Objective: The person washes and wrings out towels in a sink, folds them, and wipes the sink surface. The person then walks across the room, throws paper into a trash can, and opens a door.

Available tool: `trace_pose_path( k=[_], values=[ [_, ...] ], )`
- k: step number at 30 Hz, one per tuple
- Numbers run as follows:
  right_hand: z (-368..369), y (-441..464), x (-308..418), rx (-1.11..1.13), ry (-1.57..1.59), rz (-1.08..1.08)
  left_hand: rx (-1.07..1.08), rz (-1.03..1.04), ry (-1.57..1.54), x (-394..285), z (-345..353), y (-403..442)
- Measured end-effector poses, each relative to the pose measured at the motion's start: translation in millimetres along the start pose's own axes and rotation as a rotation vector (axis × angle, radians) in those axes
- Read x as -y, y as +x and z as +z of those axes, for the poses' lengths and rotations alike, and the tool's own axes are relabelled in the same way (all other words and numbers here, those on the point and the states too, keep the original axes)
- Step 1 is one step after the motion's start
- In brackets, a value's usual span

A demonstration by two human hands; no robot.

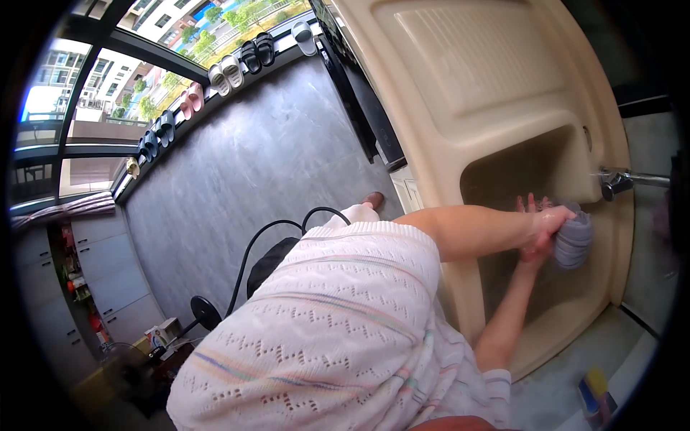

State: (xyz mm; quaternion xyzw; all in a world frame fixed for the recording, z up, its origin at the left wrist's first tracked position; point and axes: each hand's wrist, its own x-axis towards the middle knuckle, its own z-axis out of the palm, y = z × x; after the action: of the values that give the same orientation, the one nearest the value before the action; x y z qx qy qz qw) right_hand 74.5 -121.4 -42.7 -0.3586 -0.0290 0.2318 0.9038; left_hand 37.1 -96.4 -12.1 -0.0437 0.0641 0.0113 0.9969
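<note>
Left hand [552, 223] gripping grey puffy bundle [573, 241] over sink [431, 136]

The bundle is sitting within the sink's outline, near its far wall, close to the tap [618, 184]. Its long axis is running across the person's front, roughly along that far edge; a rounded end is pointing to the person's right. Which end is the front is impossible to tell.

The left fingers are curling firmly round its near side; how far they are closing is hidden. The right hand [533, 251] is crossing beneath the left wrist, its fingers [531, 203] spreading wide and apparently holding nothing. Whether its palm is touching the bundle is unclear.

The beige sink is carrying a ribbed washboard [478, 65] to the person's left. Behind the person, grey floor [251, 144] is stretching to tall windows [93, 86], where pairs of slippers [225, 75] are lining the ledge. Pale cabinets [118, 262] are standing farther off.
</note>
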Motion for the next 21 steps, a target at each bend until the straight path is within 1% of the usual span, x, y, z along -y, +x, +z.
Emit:
trace_pose_path(
  k=[4,6,7,8,9,10,11,12,13,14,15,16,17,19,20,21],
  values=[
    [48,-23,17,0.115,0.225,-0.094,0.231,0.149,-0.091,5,12,-6],
    [65,-33,24,0.159,0.329,-0.190,0.317,0.193,-0.099,8,22,-11],
    [71,-36,27,0.172,0.328,-0.274,0.332,0.193,-0.067,7,27,-16],
    [74,-40,26,0.183,0.188,-0.442,0.370,0.088,0.116,2,31,-24],
    [81,-45,28,0.074,-0.473,-0.712,0.226,0.001,0.161,5,33,-22],
    [85,-47,31,-0.047,-1.148,-0.942,0.161,-0.016,0.316,4,29,-17],
    [70,-33,40,0.023,-1.324,-0.935,0.095,-0.035,0.469,4,24,-10],
    [45,-5,52,0.147,-1.292,-0.659,0.027,-0.055,0.621,3,20,-9],
    [15,34,69,0.223,-1.166,-0.222,-0.054,-0.034,0.737,0,22,-12],
    [-12,73,75,0.225,-1.104,0.142,-0.136,-0.047,0.952,-4,17,-9],
    [-38,105,75,0.200,-1.089,0.406,-0.224,-0.064,1.166,-8,7,0],
    [-60,128,68,0.184,-1.110,0.545,-0.315,-0.085,1.379,-11,-3,8],
    [-82,144,59,0.183,-1.158,0.578,-0.397,-0.108,1.542,-12,-14,15],
    [-116,160,33,0.275,-1.333,0.401,-0.552,-0.160,1.870,-10,-31,25],
    [-124,163,25,0.318,-1.416,0.304,-0.616,-0.094,1.873,-9,-29,16],
    [-124,163,21,0.340,-1.479,0.283,-0.679,-0.026,1.874,-7,-23,0]
  ],
)
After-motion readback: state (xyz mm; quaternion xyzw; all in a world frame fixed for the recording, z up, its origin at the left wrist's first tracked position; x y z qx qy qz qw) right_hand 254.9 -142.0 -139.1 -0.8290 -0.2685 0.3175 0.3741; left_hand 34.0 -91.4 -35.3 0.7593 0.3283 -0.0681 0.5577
